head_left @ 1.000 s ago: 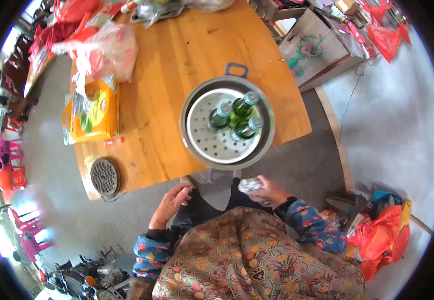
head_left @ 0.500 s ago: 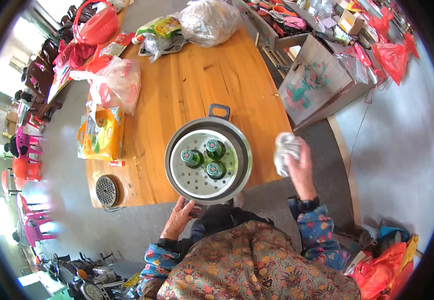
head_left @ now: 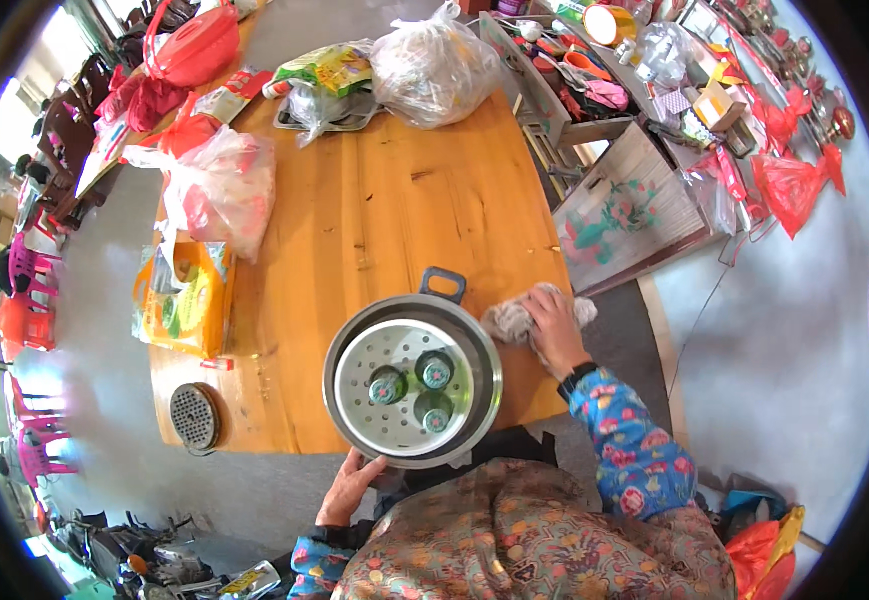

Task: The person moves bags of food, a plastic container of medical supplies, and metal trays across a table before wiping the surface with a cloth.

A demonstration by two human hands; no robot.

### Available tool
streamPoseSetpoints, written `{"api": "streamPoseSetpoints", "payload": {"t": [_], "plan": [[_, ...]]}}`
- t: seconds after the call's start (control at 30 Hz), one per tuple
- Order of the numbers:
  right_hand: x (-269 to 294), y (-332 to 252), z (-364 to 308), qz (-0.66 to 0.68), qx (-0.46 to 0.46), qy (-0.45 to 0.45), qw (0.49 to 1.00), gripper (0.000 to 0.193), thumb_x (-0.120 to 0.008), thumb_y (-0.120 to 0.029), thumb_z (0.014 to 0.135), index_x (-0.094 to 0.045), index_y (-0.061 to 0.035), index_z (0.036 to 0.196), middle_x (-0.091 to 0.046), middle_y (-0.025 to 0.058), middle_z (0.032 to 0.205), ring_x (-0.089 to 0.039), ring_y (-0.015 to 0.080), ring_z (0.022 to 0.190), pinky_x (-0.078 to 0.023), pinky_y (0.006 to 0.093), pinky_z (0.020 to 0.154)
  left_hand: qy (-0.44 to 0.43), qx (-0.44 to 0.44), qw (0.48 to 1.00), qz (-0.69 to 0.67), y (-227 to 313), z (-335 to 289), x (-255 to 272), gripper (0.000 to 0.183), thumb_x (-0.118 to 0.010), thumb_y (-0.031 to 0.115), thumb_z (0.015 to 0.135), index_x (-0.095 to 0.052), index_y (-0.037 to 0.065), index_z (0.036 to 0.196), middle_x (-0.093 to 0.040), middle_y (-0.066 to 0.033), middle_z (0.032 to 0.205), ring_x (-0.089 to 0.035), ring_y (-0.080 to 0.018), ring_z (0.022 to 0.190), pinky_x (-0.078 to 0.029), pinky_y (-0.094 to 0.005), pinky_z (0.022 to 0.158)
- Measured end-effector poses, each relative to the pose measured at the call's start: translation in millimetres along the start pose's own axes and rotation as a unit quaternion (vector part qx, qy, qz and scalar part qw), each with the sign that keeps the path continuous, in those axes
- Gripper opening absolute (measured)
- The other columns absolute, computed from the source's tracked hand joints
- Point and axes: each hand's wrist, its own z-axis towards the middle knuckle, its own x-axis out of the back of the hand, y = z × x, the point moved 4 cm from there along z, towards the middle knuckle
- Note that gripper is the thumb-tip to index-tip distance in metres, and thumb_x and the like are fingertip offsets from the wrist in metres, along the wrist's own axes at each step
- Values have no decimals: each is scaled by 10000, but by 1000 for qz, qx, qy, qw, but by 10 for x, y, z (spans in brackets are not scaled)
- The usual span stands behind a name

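Note:
At the table's near edge sits a wide metal pot (head_left: 491, 395) with a dark far handle. A perforated steamer tray (head_left: 370, 365) rests inside it. Three green bottles (head_left: 436, 370) with green caps stand in the tray. My left hand (head_left: 348, 492) is closed at the pot's near side, its fingertips at the rim; part of its grip is hidden beneath. My right hand (head_left: 558, 333) is closed over a crumpled greyish-white cloth (head_left: 511, 320), pressing it on the wooden table right of the pot.
On the wooden table (head_left: 405, 215) are a yellow package (head_left: 187, 310), plastic bags (head_left: 223, 190), a stuffed clear bag (head_left: 437, 68) and a round perforated disc (head_left: 195, 416). A painted wooden cabinet (head_left: 620, 215) with a cluttered top stands at the right.
My right hand has come down with the cloth from beyond the table's right edge onto the tabletop beside the pot. My left hand stays at the pot. The whole view has shifted.

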Motion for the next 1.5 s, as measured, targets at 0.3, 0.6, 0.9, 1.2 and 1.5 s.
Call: {"api": "streamPoseSetpoints", "payload": {"t": [0.3, 0.6, 0.9, 1.2, 1.5], "plan": [[-540, 1183, 2407, 2, 28, 108, 994, 379, -614, -69, 723, -595, -109, 1099, -549, 79, 1141, -463, 330, 1134, -343, 479, 983, 100, -1, 990, -103, 85, -90, -139, 496, -640, 80, 834, -465, 22, 1295, -604, -95, 1188, -593, -196, 1040, -479, -327, 885], [-734, 1711, 3743, 7, 43, 72, 996, 495, -613, -177, 743, -565, -172, 1236, -528, 131, 1215, -465, 393, 1151, -340, 492, 1011, 225, 42, 949, -217, -314, -163, -59, 525, -617, 33, 805, -457, 72, 1304, -583, -99, 1201, -598, -263, 1078, -524, -415, 901], [-731, 1609, 3687, 120, 3, 8, 993, 622, -572, -591, 802, -503, -260, 1324, -482, 45, 1354, -419, 335, 1268, -298, 564, 1018, 280, -57, 948, -138, 102, -28, -386, 311, -625, 162, 876, -586, 31, 1155, -666, -75, 1016, -642, -183, 857, -512, -324, 769], [-652, 1398, 3003, 84, 29, 85, 992, 503, -649, -453, 792, -606, -184, 1216, -549, 45, 1293, -455, 311, 1208, -314, 471, 1027, 260, -15, 942, -212, -133, -76, -229, 298, -598, 223, 924, -572, 83, 1185, -630, -4, 813, -574, -95, 658, -458, -247, 583], [-215, 489, 19, 74, 68, 4, 995, 476, -709, -324, 749, -604, -154, 1182, -486, 63, 1365, -401, 338, 1277, -277, 494, 1061, 138, -48, 977, -155, 76, -19, -239, 351, -546, 212, 953, -495, 74, 1272, -626, -42, 1067, -625, -140, 879, -520, -300, 725]]}}
